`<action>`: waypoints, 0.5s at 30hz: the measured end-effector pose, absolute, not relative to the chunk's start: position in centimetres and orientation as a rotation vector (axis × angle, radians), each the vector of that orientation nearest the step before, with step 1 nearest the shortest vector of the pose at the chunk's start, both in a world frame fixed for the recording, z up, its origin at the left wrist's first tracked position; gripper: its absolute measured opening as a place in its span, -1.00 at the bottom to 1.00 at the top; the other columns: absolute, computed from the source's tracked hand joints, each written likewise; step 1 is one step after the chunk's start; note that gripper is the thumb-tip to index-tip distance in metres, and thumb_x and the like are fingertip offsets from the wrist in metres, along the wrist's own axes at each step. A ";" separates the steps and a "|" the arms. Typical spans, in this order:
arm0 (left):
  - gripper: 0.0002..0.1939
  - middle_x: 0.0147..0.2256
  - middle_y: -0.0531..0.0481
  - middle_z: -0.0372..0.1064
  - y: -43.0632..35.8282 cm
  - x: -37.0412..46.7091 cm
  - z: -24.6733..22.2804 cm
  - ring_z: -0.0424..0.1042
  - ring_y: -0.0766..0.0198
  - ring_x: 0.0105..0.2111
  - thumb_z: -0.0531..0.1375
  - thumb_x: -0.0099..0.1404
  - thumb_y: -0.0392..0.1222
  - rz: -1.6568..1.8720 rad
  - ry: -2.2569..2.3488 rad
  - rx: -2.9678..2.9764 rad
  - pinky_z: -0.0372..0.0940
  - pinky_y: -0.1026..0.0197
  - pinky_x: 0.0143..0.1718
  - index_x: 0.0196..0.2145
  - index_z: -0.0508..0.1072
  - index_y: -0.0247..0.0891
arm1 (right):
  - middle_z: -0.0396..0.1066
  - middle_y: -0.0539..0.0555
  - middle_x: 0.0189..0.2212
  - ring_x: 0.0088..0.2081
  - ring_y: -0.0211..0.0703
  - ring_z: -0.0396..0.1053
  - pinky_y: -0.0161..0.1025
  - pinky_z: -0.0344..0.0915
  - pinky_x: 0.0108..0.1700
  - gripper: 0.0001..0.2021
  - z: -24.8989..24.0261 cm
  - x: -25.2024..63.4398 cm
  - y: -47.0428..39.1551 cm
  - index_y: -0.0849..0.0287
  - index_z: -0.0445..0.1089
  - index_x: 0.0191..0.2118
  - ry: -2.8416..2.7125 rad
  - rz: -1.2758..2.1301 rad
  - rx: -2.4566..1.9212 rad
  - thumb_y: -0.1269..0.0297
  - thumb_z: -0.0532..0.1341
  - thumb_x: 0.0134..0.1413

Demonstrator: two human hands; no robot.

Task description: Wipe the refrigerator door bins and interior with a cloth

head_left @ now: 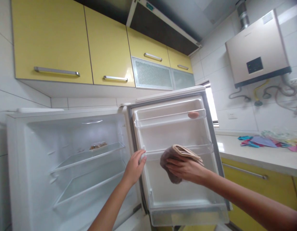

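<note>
A small white fridge (18, 154) stands open, its door (172, 186) swung out to the right. My left hand (134, 166) grips the door's inner left edge at the middle rack. My right hand (186, 169) holds a folded brownish cloth (180, 152) pressed against the inside of the door, at the middle door rack (206, 148). A single egg (193, 114) sits in the top door rack. Inside the fridge, a small brown item (98, 146) lies on the upper glass shelf (73, 158).
Yellow wall cabinets (52, 41) hang above the fridge, with a range hood (162, 22) beside them. A water heater (257, 48) is mounted on the right wall. Coloured cloths or bags (263, 141) lie on the white counter (259, 157) over yellow drawers.
</note>
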State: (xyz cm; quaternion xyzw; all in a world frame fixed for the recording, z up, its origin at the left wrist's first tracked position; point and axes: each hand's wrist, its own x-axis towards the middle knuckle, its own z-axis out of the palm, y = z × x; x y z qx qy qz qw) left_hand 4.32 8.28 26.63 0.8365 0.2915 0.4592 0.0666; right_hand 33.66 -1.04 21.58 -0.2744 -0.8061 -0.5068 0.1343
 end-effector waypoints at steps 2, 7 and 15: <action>-0.51 0.16 -0.23 0.44 8.6 4.3 26.3 0.36 0.03 0.22 0.04 0.38 0.10 1.370 0.878 2.564 0.17 -0.18 0.34 0.08 0.46 -0.24 | 0.48 0.01 0.18 0.33 -0.13 0.22 -0.02 0.12 0.40 -0.61 20.4 36.7 -2.8 0.06 0.39 0.17 -2.204 -1.510 -0.845 0.41 0.20 0.25; -0.55 0.20 -0.20 0.41 8.9 3.9 26.1 0.34 0.04 0.24 0.08 0.36 -0.06 1.323 0.895 2.677 0.18 -0.20 0.34 0.15 0.42 -0.20 | 0.41 0.04 0.24 0.39 -0.03 0.12 0.04 -0.10 0.47 -0.44 17.4 42.3 -4.9 0.03 0.21 0.34 -1.748 -1.522 -1.153 0.38 0.18 0.24; -0.53 0.23 -0.21 0.37 9.1 3.6 26.0 0.32 0.03 0.27 0.08 0.36 -0.10 1.297 0.909 2.721 0.16 -0.21 0.36 0.19 0.39 -0.20 | 0.05 0.31 0.41 0.40 0.31 0.04 0.48 0.08 0.32 -0.14 16.4 41.5 -1.5 0.04 -0.09 0.43 -0.886 -0.680 -1.063 0.02 0.29 0.10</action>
